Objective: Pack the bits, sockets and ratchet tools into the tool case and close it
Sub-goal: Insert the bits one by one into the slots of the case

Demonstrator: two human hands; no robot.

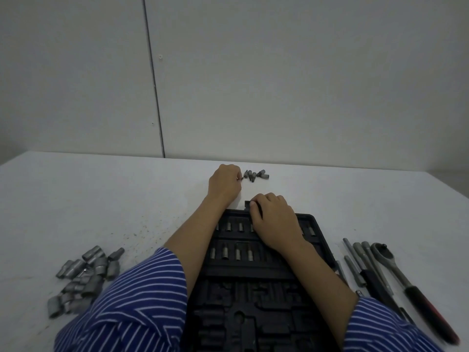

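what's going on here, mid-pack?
Yes, mid-pack. A person in a blue striped shirt is filling the open black plastic tool case. Their left hand pinches a small dark bit beside the loose cluster of bits beyond the case. Their right hand grips a small black piece at the case's far edge. The grey metal sockets and the red-handled ratchet are on the white table, unpacked.

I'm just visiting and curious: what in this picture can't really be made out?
- Head view: whatever the left hand pinches is hidden by its fingers.
- The small black piece under the right hand is mostly covered.
- The bits are too small to tell types.
- The tool case is cut off by the bottom edge and covered by the arms.
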